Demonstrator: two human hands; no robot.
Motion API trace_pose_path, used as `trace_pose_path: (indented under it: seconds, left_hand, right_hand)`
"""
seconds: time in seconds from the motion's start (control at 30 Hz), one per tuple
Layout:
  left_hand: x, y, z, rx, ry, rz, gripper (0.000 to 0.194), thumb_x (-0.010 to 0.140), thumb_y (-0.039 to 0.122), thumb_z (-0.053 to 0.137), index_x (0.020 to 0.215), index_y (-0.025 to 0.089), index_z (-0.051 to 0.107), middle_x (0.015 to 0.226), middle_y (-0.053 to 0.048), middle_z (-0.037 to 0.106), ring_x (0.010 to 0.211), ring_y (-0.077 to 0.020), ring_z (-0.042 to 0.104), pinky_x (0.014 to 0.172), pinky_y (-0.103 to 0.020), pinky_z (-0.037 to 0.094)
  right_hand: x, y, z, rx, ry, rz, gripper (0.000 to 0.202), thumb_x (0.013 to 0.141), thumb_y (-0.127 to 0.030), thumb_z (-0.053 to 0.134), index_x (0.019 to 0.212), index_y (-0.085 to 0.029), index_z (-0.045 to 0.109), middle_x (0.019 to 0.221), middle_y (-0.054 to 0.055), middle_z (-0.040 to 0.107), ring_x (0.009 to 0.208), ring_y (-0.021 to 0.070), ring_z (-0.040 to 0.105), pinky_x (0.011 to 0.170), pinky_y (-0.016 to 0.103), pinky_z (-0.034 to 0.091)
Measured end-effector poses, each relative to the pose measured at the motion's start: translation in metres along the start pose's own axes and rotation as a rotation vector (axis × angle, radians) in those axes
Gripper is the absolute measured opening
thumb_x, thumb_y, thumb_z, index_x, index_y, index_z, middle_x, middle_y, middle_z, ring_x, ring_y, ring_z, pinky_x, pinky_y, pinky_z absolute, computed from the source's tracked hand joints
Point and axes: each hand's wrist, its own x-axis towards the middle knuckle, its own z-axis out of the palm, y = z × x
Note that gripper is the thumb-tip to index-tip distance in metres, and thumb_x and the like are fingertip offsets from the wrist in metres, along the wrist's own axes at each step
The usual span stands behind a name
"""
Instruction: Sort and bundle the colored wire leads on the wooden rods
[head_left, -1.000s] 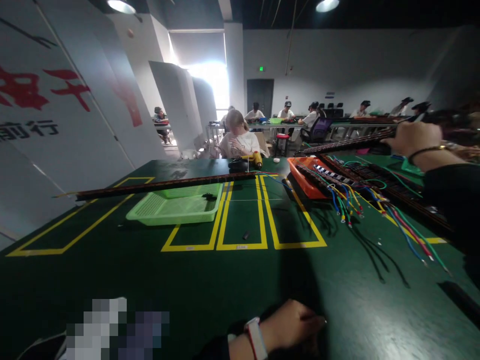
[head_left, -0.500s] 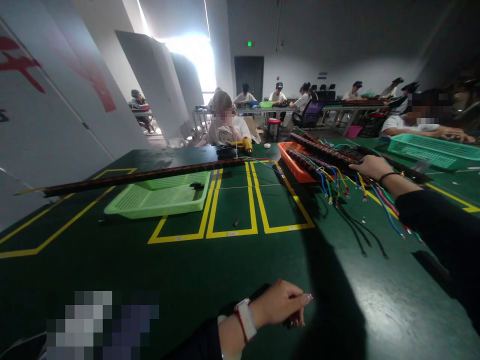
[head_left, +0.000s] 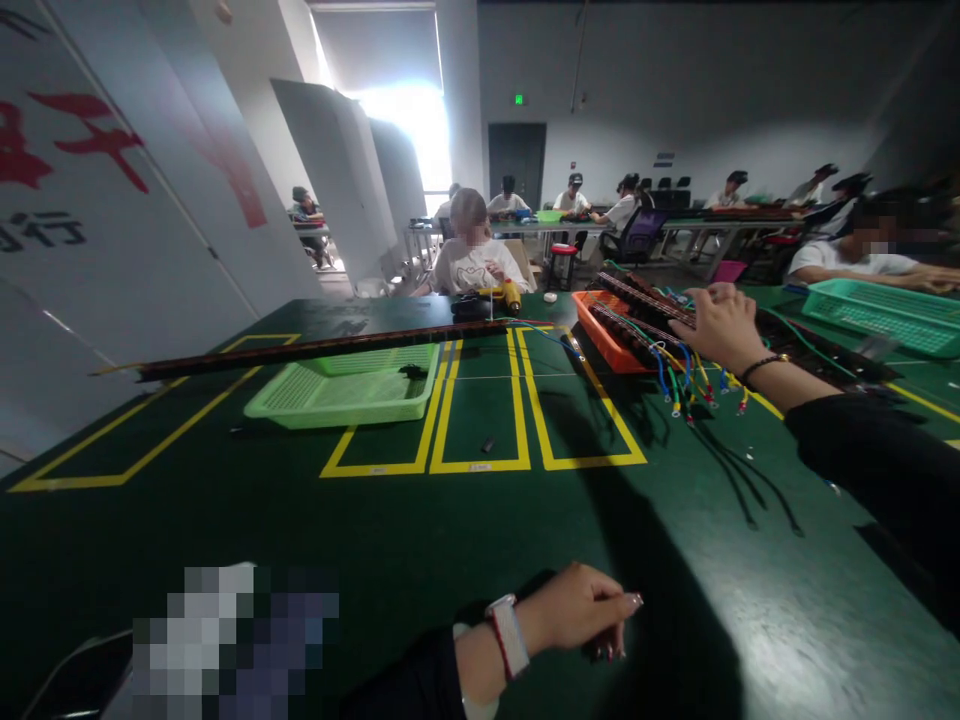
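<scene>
Over the front of the table, my left hand (head_left: 581, 608) is closed in a loose curl, its thumb pointing right; nothing shows in it. My right hand (head_left: 718, 325) reaches over a pile of dark wrapped wire harnesses (head_left: 641, 303) on the right. Its fingers are bent but apart, with the thumb by the strips; the fingertips are partly hidden. Those strips lie across an orange basket (head_left: 609, 338). Coloured wires with ring terminals (head_left: 677, 390) hang from their near ends, below my right hand.
A light green basket (head_left: 341, 395) stands on the left, a long dark harness (head_left: 315, 348) lying across it. A yellow heat gun (head_left: 510, 295) is at the far edge, near a seated person (head_left: 472, 255). A teal basket (head_left: 877, 315) stands far right. A small dark piece (head_left: 488, 445) lies inside yellow tape.
My right hand has shifted left and up along the harness pile, its fingers now more raised. My left hand keeps its pose. The view has turned slightly left.
</scene>
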Motion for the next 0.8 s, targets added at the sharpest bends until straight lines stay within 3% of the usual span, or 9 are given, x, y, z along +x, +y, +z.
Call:
trace_pose_path:
  seconds: [0.2,0.3,0.5,0.67,0.8]
  left_hand:
    - [0.001,-0.001,0.0,0.022,0.03,-0.001,0.067,0.063,0.076,0.048,0.065,0.01,0.06,0.055,0.003,0.055,0.05,-0.0004,0.048,0.055,-0.014,0.035]
    - [0.003,-0.006,0.0,0.03,0.016,0.016,0.066,0.064,0.075,0.047,0.064,0.011,0.058,0.057,0.002,0.057,0.05,-0.0001,0.047,0.053,-0.014,0.033]
    - [0.005,-0.018,-0.003,-0.008,-0.006,0.084,0.067,0.063,0.077,0.045,0.06,0.011,0.054,0.052,0.005,0.051,0.047,0.0008,0.045,0.051,-0.013,0.033]
    - [-0.002,-0.008,-0.008,0.035,-0.103,0.125,0.069,0.066,0.078,0.037,0.057,0.012,0.054,0.049,0.005,0.048,0.044,0.0012,0.043,0.05,-0.014,0.034]
    - [-0.01,-0.007,-0.017,0.089,-0.044,0.106,0.065,0.069,0.074,0.041,0.063,0.012,0.061,0.054,0.005,0.05,0.049,0.0033,0.043,0.052,-0.013,0.031]
  right_hand:
    - [0.018,-0.081,0.017,-0.004,-0.085,-0.398,0.056,0.085,-0.049,0.036,0.132,-0.019,0.042,0.127,0.014,0.037,0.116,0.0249,0.031,0.099,0.042,0.022]
    - [0.027,-0.123,0.03,0.009,-0.117,-0.515,0.057,0.083,-0.045,0.043,0.133,-0.019,0.041,0.129,0.014,0.036,0.119,0.0242,0.03,0.102,0.041,0.021]
    - [0.055,-0.208,0.06,0.021,-0.136,-0.564,0.079,0.072,-0.041,0.061,0.14,-0.017,0.03,0.133,0.013,0.034,0.125,0.0248,0.029,0.11,0.04,0.019]
    - [0.081,-0.28,0.087,0.041,-0.121,-0.591,0.087,0.069,-0.039,0.065,0.144,-0.015,0.026,0.137,0.016,0.029,0.132,0.0267,0.025,0.115,0.042,0.015]
    - [0.098,-0.333,0.107,0.062,-0.126,-0.604,0.091,0.069,-0.036,0.065,0.146,-0.016,0.021,0.14,0.015,0.027,0.133,0.0273,0.025,0.115,0.042,0.016]
